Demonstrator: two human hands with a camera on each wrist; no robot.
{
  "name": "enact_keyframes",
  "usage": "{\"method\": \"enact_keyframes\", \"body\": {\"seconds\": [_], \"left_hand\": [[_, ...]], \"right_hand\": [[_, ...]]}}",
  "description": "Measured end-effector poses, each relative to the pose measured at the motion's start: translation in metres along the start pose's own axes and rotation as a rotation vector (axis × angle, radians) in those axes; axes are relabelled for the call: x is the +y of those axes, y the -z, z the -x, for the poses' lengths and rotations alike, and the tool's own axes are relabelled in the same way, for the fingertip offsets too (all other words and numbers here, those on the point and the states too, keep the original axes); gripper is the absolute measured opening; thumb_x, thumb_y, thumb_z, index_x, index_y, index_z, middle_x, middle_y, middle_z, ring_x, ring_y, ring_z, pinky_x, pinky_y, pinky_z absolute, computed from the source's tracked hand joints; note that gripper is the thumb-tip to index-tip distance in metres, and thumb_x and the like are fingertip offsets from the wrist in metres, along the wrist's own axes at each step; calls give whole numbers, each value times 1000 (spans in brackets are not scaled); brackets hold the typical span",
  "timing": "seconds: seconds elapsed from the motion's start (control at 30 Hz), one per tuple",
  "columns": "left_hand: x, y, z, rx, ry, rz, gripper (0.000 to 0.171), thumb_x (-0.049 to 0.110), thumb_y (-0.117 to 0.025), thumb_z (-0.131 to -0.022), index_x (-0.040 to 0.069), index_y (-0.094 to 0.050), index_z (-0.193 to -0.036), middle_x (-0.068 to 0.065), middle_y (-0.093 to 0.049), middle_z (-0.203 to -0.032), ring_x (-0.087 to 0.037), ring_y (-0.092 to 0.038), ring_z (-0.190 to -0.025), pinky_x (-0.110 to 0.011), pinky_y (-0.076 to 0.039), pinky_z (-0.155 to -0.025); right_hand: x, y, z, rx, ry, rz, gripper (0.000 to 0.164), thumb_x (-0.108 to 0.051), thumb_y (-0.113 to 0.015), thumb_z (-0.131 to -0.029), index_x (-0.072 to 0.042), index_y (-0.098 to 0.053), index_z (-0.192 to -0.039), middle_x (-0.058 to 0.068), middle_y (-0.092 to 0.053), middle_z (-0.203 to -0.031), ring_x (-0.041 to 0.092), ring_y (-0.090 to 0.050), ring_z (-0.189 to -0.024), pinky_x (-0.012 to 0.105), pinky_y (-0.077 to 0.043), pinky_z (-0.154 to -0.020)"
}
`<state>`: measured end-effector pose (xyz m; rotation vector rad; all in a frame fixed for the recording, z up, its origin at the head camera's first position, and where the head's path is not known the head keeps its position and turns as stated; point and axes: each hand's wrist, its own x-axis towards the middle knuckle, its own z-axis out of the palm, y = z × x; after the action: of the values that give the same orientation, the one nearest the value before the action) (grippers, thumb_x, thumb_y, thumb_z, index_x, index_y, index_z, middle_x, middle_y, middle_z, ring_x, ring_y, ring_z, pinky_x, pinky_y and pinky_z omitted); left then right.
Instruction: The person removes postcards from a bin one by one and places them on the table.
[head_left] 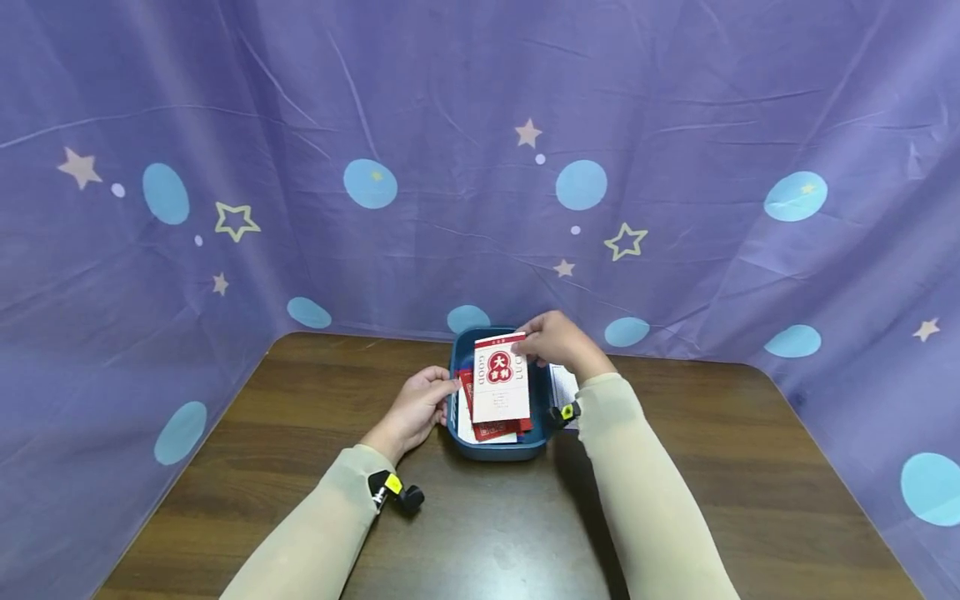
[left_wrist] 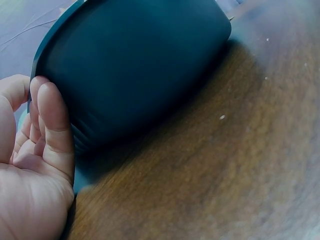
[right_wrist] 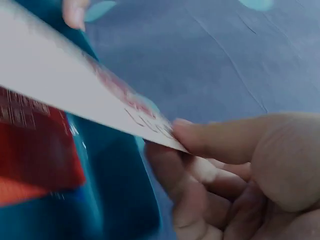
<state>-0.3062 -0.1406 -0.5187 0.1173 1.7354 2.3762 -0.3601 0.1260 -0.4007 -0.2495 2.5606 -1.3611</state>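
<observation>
A white card [head_left: 501,402] with red "GOOD LUCK" print is held over a blue plastic bin [head_left: 498,452]. My right hand [head_left: 562,343] pinches the card near its upper right corner; in the right wrist view the thumb and fingers of that hand [right_wrist: 235,170] grip its edge. My left hand [head_left: 414,406] holds the bin's left rim, its thumb over the top and fingers [left_wrist: 56,120] against the outer wall. Beneath the card, red printed packets [head_left: 495,431] and a white sheet [head_left: 464,423] lie in the bin, partly hidden.
A white paper with a printed face [head_left: 562,385] lies on the table right of the bin, partly behind my right wrist. The brown wooden table [head_left: 300,433] meets a purple curtain [head_left: 465,250] just behind the bin. Each wrist wears a small black camera.
</observation>
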Motion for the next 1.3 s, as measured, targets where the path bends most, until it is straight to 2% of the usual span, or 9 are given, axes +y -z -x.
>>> {"method": "enact_keyframes", "body": {"seconds": [0.17,0.3,0.4,0.57,0.63,0.77,1.03,1.17,1.3], "left_hand": [[1,-2,0,-7,3,-4,11,5,-68,-100,7,-57,-99,0,-62,-67,-7,-52,-45,-19,-47,-39],[2,-1,1,5,5,-11,11,5,-67,-100,7,-56,-99,2,-61,-65,-7,-51,-45,-19,-46,-39],[1,-1,1,9,3,-9,11,4,-66,-100,6,-56,-100,2,-61,-64,-7,-50,-45,-19,-45,-39],[0,-1,0,5,9,-11,9,3,-65,-101,6,-56,-101,2,-61,-65,-7,-51,-46,-19,-45,-39],[1,-2,0,8,8,-9,9,2,-64,-101,5,-56,-101,1,-61,-65,-7,-51,-45,-19,-45,-39],[2,-2,1,14,4,-11,8,3,-64,-101,5,-56,-101,2,-61,-65,-7,-51,-45,-19,-45,-39],[2,0,2,8,10,-8,9,2,-63,-101,6,-55,-100,3,-62,-64,-7,-51,-46,-19,-46,-39],[1,0,1,-1,11,-14,9,3,-64,-101,6,-55,-102,3,-62,-65,-7,-51,-46,-19,-46,-40],[2,0,1,1,7,-17,11,4,-65,-101,3,-55,-105,2,-62,-66,-7,-51,-47,-20,-47,-40]], "right_hand": [[35,28,12,95,-26,-125,39,-17,-79,-96,2,-70,-130,12,-82,-101,20,-71,-83,49,-63,-86],[59,47,22,110,-59,-186,34,-17,-75,-100,3,-67,-126,3,-80,-98,17,-68,-86,46,-61,-89],[72,58,28,117,-69,-248,31,-15,-71,-102,3,-64,-127,-2,-76,-90,15,-65,-83,42,-59,-83],[88,73,35,155,-73,-302,29,-10,-67,-102,2,-62,-128,-3,-64,-78,13,-55,-71,30,-49,-62],[94,78,36,171,-74,-295,30,-10,-67,-102,3,-62,-128,-2,-62,-77,13,-53,-69,27,-45,-57],[109,86,38,199,-107,-236,28,-13,-69,-101,2,-63,-124,-1,-61,-78,16,-55,-69,28,-46,-57],[147,95,41,183,-208,-144,40,-19,-69,-102,4,-65,-134,-2,-65,-82,16,-58,-77,31,-51,-64],[158,95,40,181,-205,-81,44,-20,-70,-101,5,-65,-136,-2,-66,-82,16,-59,-81,33,-53,-68],[161,91,36,189,-201,-49,40,-18,-71,-100,6,-66,-132,0,-69,-83,16,-61,-81,33,-53,-69]]}}
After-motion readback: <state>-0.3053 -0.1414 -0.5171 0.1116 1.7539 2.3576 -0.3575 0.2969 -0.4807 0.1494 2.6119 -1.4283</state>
